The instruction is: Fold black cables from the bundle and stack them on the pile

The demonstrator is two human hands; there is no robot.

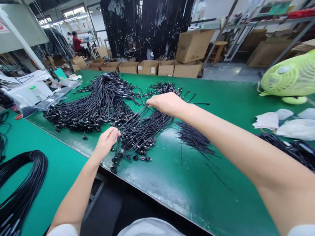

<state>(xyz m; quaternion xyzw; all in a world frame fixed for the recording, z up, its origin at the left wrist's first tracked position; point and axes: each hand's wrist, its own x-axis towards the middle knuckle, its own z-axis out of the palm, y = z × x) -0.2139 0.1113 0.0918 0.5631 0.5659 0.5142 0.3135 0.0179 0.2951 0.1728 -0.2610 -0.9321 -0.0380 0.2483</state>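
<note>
A bundle of thin black cables with small connectors lies across the green table. My left hand is closed on the bundle near its connector end by the front edge. My right hand is closed on the same cables farther back, where they fan out. A larger heap of black cables lies just left of the bundle. A small pile of thin black ties rests to the right of it.
A lime-green fan lies at the back right beside white plastic bags. More black cables sit at the right edge and coiled cables at the lower left. Clear bags lie at the left. Cardboard boxes line the far side; a person sits far back.
</note>
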